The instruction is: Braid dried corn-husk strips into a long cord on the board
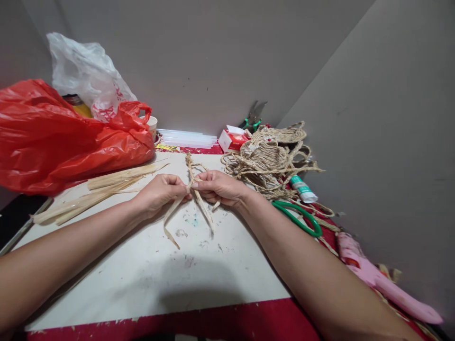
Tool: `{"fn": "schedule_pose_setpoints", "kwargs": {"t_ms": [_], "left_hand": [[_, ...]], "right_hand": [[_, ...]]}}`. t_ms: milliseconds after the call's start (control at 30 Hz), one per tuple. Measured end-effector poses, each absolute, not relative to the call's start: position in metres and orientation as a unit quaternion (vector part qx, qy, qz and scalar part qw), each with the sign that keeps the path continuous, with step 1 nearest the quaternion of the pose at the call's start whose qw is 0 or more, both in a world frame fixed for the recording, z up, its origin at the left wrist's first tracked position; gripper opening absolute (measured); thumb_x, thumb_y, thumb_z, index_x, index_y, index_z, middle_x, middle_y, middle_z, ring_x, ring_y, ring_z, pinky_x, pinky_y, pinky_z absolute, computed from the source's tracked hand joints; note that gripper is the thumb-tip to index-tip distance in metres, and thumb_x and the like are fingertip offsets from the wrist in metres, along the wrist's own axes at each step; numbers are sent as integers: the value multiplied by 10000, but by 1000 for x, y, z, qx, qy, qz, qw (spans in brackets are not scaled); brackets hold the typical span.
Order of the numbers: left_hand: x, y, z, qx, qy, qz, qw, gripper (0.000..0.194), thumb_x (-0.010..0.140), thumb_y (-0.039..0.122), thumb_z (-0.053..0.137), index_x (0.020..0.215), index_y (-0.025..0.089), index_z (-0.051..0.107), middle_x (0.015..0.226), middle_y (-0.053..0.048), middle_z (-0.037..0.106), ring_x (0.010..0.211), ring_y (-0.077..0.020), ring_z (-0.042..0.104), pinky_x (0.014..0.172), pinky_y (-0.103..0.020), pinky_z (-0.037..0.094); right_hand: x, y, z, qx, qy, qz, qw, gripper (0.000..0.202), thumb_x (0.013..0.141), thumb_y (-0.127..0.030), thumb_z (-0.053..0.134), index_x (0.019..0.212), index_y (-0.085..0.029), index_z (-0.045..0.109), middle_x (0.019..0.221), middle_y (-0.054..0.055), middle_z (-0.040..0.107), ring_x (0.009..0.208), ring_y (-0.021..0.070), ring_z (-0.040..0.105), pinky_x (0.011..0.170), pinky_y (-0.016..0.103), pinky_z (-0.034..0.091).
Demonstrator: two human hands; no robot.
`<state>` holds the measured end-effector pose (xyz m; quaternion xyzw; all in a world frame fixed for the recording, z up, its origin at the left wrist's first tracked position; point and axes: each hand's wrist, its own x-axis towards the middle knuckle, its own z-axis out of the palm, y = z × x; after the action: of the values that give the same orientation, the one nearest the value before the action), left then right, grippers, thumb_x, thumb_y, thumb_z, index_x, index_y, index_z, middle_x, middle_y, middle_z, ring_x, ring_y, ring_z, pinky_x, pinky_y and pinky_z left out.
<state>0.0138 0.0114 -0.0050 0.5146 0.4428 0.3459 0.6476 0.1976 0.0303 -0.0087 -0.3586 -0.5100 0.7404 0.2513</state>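
Note:
A short braid of pale dried strips [189, 166] lies near the middle of the white board [199, 270], its knotted end pointing away from me. My left hand [164, 193] pinches one strip at the braid's near end, from the left. From the right, my right hand [217, 187] pinches the braid at the same crossing, fingertips close to those of my left hand. Loose strip ends [204, 211] hang toward me below both hands. Flat dried strips [95, 194] lie on the board to the left of my left hand.
A red plastic bag [71, 137] fills the left side. Bundled braided cord [270, 156] is piled at the right, beside a red tissue pack [232, 139]. Green-handled scissors [300, 218] and a pink glue gun [384, 279] lie near my right arm. Pruners [254, 118] stand behind.

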Motion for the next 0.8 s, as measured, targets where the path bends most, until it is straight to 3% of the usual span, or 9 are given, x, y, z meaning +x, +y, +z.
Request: {"fn": "schedule_pose_setpoints", "kwargs": {"t_ms": [100, 300, 433, 500, 633, 800], "left_hand": [[16, 13, -6, 472, 424, 342, 693, 177, 607, 123, 657, 600, 138, 481, 536, -43, 623, 544, -127, 601, 585, -246, 470], [17, 16, -6, 441, 414, 317, 730, 229, 659, 53, 593, 838, 156, 493, 500, -4, 585, 479, -121, 570, 489, -228, 472], [19, 18, -7, 448, 436, 285, 726, 117, 681, 62, 555, 739, 139, 490, 533, -25, 585, 498, -117, 585, 491, -216, 473], [21, 19, -7, 476, 453, 277, 701, 87, 691, 92, 549, 706, 143, 480, 595, -41, 610, 464, -95, 551, 421, -189, 414], [24, 19, -6, 556, 483, 264, 624, 69, 709, 158, 543, 697, 162, 475, 584, 8, 573, 354, -23, 319, 333, -160, 186], [23, 18, -6, 614, 476, 266, 571, 81, 739, 217, 512, 684, 171, 474, 509, 58, 420, 389, -39, 301, 368, -177, 179]], "right_hand": [[197, 30, -8, -359, -512, 739, 252, 359, 675, -331, 734, 605, -154, 429, 407, -118, 272, 352, 10, 164, 331, 153, 109], [197, 30, -8, -359, -510, 742, 247, 361, 690, -321, 728, 613, -159, 414, 414, -121, 266, 352, 9, 161, 335, 153, 97], [195, 29, -6, -369, -508, 739, 244, 370, 657, -318, 751, 596, -152, 427, 402, -120, 265, 348, 5, 157, 330, 153, 88], [195, 29, -6, -371, -510, 738, 240, 346, 649, -305, 756, 609, -142, 453, 401, -119, 272, 348, 5, 159, 328, 152, 91], [196, 30, -7, -368, -508, 740, 244, 361, 641, -282, 760, 597, -150, 427, 406, -118, 281, 351, 4, 166, 328, 147, 105], [196, 30, -7, -366, -496, 749, 241, 405, 639, -271, 760, 580, -168, 373, 409, -124, 252, 352, 4, 150, 328, 142, 107]]}}
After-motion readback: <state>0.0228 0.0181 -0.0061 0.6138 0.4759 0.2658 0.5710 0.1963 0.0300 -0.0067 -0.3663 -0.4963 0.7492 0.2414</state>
